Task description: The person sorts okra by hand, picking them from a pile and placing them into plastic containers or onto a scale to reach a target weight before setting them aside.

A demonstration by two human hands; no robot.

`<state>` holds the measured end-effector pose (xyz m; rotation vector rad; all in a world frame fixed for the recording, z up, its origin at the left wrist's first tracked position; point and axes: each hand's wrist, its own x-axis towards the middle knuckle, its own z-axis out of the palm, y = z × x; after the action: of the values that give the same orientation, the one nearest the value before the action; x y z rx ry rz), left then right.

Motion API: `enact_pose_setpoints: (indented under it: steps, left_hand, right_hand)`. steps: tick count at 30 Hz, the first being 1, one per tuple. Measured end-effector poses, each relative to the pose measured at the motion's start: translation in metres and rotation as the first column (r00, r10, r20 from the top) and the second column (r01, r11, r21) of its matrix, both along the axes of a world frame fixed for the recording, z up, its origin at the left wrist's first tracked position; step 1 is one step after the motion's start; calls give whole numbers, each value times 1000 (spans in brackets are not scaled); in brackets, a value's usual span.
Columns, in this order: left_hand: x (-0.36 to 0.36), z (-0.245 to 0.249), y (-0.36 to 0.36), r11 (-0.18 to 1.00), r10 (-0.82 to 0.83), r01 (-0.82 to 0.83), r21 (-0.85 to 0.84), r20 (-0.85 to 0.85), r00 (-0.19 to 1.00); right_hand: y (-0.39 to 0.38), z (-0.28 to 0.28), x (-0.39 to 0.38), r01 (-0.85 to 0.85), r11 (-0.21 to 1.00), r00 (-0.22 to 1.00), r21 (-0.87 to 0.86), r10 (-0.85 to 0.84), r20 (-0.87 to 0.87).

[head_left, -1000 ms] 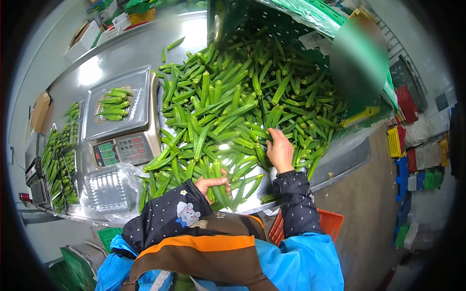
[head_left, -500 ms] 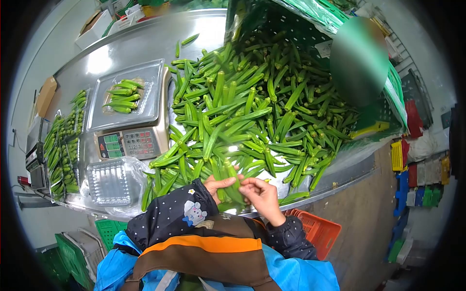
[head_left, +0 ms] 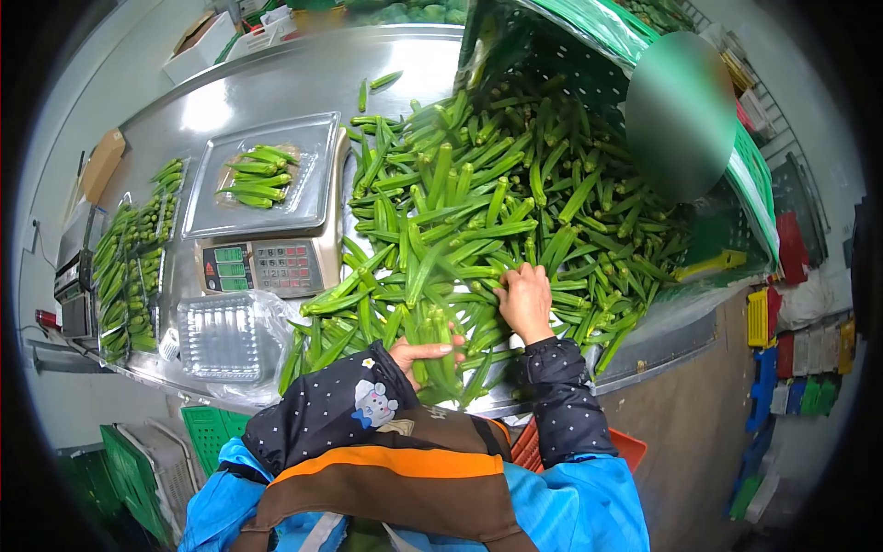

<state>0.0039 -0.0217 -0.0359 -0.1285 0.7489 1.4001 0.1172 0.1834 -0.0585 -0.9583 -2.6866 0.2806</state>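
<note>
A large heap of green okra (head_left: 497, 198) spreads over the metal table in front of me. My left hand (head_left: 423, 354) is closed round a small bunch of okra pods (head_left: 437, 336) near the table's front edge. Reaching into the heap, my right hand (head_left: 527, 302) has its fingers bent and pressed together on an okra pod; the fingertips are partly hidden. On the left, a digital scale (head_left: 267, 267) carries a few okra pods (head_left: 260, 177) on its tray.
Clear plastic trays (head_left: 221, 336) lie in front of the scale. Packed okra (head_left: 138, 267) stands at the table's left end. A tipped green crate (head_left: 759, 184) borders the heap on the right. An orange crate (head_left: 628, 449) sits below the table edge.
My right hand has left the bunch in my left hand and moved forward and right onto the heap. My left hand still holds its okra. The view has shifted slightly.
</note>
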Motion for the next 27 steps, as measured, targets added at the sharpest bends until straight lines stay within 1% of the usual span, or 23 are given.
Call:
enact_pose_setpoints:
  steps: [1, 3, 4, 5, 7, 8, 9, 11, 12, 13, 15, 17, 18, 19, 21, 23, 24, 25, 27]
  left_hand:
    - [-2, 0, 1, 1000, 7, -7, 1, -1, 1000]
    - [-4, 0, 2, 1000, -21, 23, -8, 141, 990]
    - [-4, 1, 1, 999, -44, 42, 23, 92, 995]
    - [-6, 0, 1, 999, -35, 33, 23, 90, 995]
    - [-10, -3, 2, 996, -87, 74, 54, 311, 946]
    - [-8, 0, 3, 996, -84, 70, 61, 290, 953]
    - [-8, 1, 5, 996, -81, 66, 60, 289, 954]
    - [-7, 3, 5, 989, -81, 37, 146, 309, 948]
    - [-7, 5, 6, 987, -94, 44, 158, 326, 941]
    - [-8, 6, 5, 988, -85, 36, 151, 326, 941]
    - [-9, 9, 3, 977, -116, 50, 210, 319, 941]
    - [-10, 7, 3, 976, -116, 41, 214, 351, 929]
    - [-10, 7, 2, 971, -107, 19, 238, 366, 925]
    - [-10, 7, 1, 966, -97, -6, 258, 381, 919]
    - [-12, 11, 1, 965, -74, -23, 261, 356, 932]
    - [-14, 11, 2, 964, -53, -38, 264, 327, 943]
    - [-14, 9, 3, 969, -32, -54, 243, 338, 941]
    - [-13, 8, 4, 973, -12, -70, 221, 349, 937]
    - [-12, 7, 5, 969, -3, -81, 233, 340, 940]
  right_hand:
    - [2, -1, 1, -7, 1000, 1000, 1, 7, -1]
    - [5, -3, 5, -102, 992, 995, 75, 102, 3]
    - [9, -4, 8, -79, 993, 997, 84, 77, 23]
    - [10, 6, 14, -62, 995, 998, 83, 60, 30]
    - [12, 11, 22, -77, 997, 996, 1, 77, 49]
    - [10, 8, 23, -73, 995, 997, -63, 75, 19]
    - [7, 4, 23, -77, 995, 997, -64, 78, 18]
    - [3, -1, 19, -63, 997, 998, -52, 64, 16]
    - [4, -1, 19, -59, 998, 996, -36, 62, 67]
    - [6, 4, 18, -56, 996, 992, -71, 63, 106]
    - [12, 3, 20, -74, 990, 987, -118, 89, 132]
    - [20, 4, 25, -37, 997, 995, -69, 43, 88]
    - [25, 5, 28, 42, 997, 999, -62, -41, 24]
    - [26, 15, 31, 102, 986, 995, -129, -101, 13]
    - [15, 39, 40, 171, 978, 981, -122, -180, -71]
    - [-2, 43, 48, 133, 976, 915, -171, -187, -358]
    - [-17, 45, 50, 120, 927, 845, -355, -283, -454]
    - [-36, 52, 48, 132, 916, 797, -378, -325, -510]
    - [-73, 46, 47, 86, 741, 716, -665, -511, -477]
